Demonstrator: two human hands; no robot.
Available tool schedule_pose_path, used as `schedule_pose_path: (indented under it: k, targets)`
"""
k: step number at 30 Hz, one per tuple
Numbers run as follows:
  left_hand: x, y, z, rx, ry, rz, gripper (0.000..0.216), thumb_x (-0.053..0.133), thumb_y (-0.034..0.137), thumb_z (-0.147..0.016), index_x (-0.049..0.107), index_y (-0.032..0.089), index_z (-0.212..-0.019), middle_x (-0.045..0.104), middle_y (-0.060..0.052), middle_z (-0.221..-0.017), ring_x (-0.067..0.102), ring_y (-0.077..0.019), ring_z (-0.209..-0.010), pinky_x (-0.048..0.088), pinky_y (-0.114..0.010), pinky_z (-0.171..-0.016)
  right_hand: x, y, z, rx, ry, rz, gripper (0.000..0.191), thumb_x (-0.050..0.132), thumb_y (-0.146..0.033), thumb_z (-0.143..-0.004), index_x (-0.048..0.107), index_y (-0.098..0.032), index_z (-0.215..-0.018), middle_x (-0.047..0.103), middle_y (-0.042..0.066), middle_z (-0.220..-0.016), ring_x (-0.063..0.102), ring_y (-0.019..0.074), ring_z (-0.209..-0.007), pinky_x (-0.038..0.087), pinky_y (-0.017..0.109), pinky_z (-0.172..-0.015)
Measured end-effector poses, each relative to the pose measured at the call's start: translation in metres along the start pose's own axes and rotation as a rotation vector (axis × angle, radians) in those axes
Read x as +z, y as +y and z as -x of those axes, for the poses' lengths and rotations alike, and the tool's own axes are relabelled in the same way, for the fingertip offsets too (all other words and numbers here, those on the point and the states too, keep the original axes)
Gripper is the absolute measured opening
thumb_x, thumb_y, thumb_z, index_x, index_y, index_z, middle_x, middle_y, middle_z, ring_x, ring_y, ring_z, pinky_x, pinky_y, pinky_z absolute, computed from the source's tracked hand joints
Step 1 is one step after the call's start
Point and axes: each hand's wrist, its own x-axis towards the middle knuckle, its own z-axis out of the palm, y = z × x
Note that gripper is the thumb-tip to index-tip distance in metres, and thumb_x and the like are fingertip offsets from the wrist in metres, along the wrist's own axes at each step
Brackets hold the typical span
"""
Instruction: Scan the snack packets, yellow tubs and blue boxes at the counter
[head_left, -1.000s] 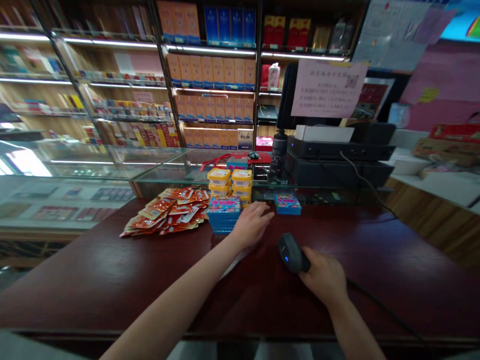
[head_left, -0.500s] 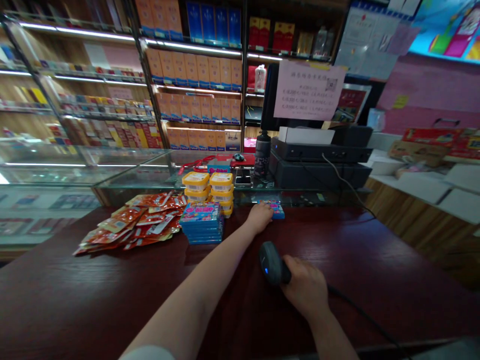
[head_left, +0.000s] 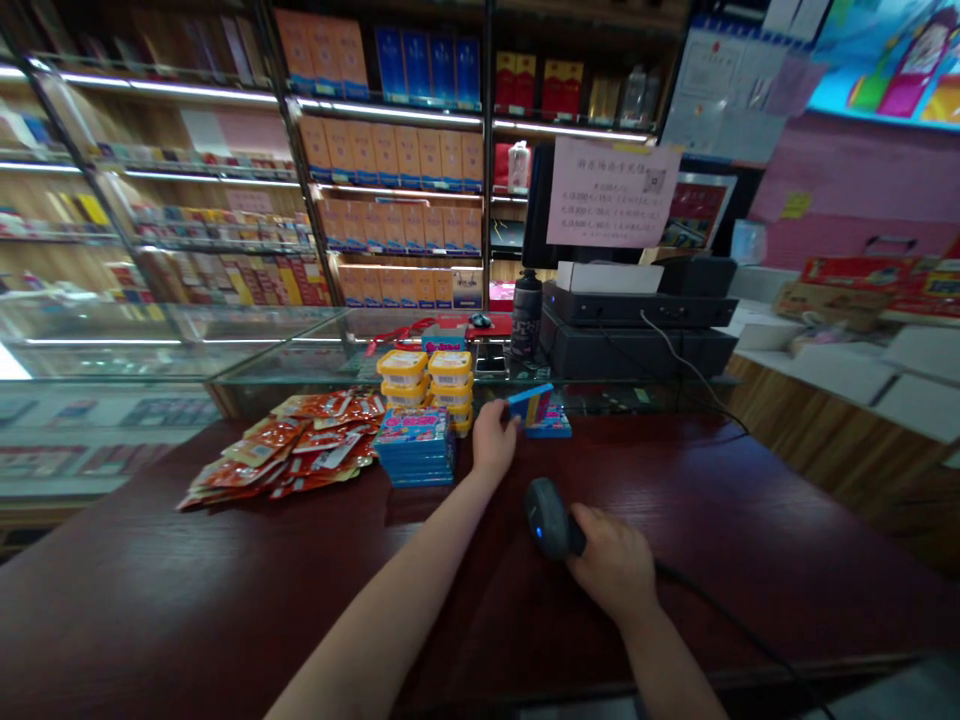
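Note:
Between the fingers of my left hand is a thin blue box, tilted up on its side so its edge shows. Just beneath and behind it, another flat blue box lies on the dark red counter. My right hand is wrapped around the handle of a black barcode scanner with a small blue light; its cable trails off to the lower right. Left of my left hand stands a neat stack of blue boxes with colourful tops.
Yellow-lidded tubs are piled behind the stack, and orange snack packets lie heaped to the left. A glass display counter borders the back. A dark bottle and a monitor with a paper sign stand beyond.
My left hand has lifted a blue box off another one and drawn it slightly left, tilting it up. The right hand keeps the scanner in nearly the same place.

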Motion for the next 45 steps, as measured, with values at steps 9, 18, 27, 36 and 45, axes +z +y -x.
schedule_pose_path:
  k: [9, 18, 27, 36, 45]
  targets:
    - [0.005, -0.026, 0.047, -0.593, 0.212, 1.136, 0.047, 0.081, 0.013, -0.057, 0.052, 0.017, -0.093, 0.066, -0.002, -0.088, 0.066, -0.0153, -0.083, 0.054, -0.042, -0.086, 0.004, 0.009, 0.010, -0.073, 0.295, -0.136, 0.033, 0.054, -0.020, -0.072, 0.060, -0.020, -0.105, 0.071, 0.004, -0.093, 0.066, 0.0212, -0.081, 0.039, 0.028, -0.068]
    - [0.004, -0.027, 0.048, -0.576, 0.229, 1.164, 0.047, 0.080, 0.010, -0.057, 0.054, 0.017, -0.095, 0.066, -0.002, -0.091, 0.066, -0.0153, -0.084, 0.055, -0.041, -0.085, 0.003, 0.010, 0.015, -0.124, 0.354, -0.111, 0.022, 0.053, -0.026, -0.074, 0.063, -0.019, -0.093, 0.071, 0.004, -0.084, 0.064, 0.0205, -0.072, 0.037, 0.028, -0.063]
    - [0.004, -0.026, 0.050, -0.574, 0.228, 1.171, 0.048, 0.079, 0.011, -0.057, 0.053, 0.019, -0.097, 0.066, -0.001, -0.092, 0.066, -0.0146, -0.085, 0.053, -0.043, -0.089, -0.003, 0.008, 0.016, -0.096, 0.282, -0.089, 0.018, 0.055, -0.026, -0.072, 0.063, -0.021, -0.087, 0.070, 0.003, -0.081, 0.064, 0.0212, -0.072, 0.036, 0.028, -0.062]
    - [0.001, -0.017, 0.051, -0.505, 0.190, 1.144, 0.051, 0.084, 0.022, -0.053, 0.055, 0.017, -0.094, 0.067, -0.002, -0.091, 0.066, -0.0174, -0.086, 0.053, -0.042, -0.085, -0.006, 0.004, 0.014, -0.026, 0.229, -0.062, 0.023, 0.055, -0.023, -0.074, 0.063, -0.021, -0.096, 0.071, 0.004, -0.083, 0.066, 0.0200, -0.075, 0.034, 0.027, -0.061]
    - [-0.032, 0.041, 0.012, -0.236, 0.264, 0.897, 0.031, 0.077, 0.029, -0.063, 0.066, 0.013, -0.087, 0.070, -0.006, -0.083, 0.065, -0.0178, -0.077, 0.052, -0.031, -0.076, 0.001, 0.009, 0.016, -0.053, 0.247, -0.051, 0.017, 0.054, -0.024, -0.074, 0.063, -0.023, -0.089, 0.070, 0.001, -0.078, 0.064, 0.0190, -0.072, 0.032, 0.027, -0.059]
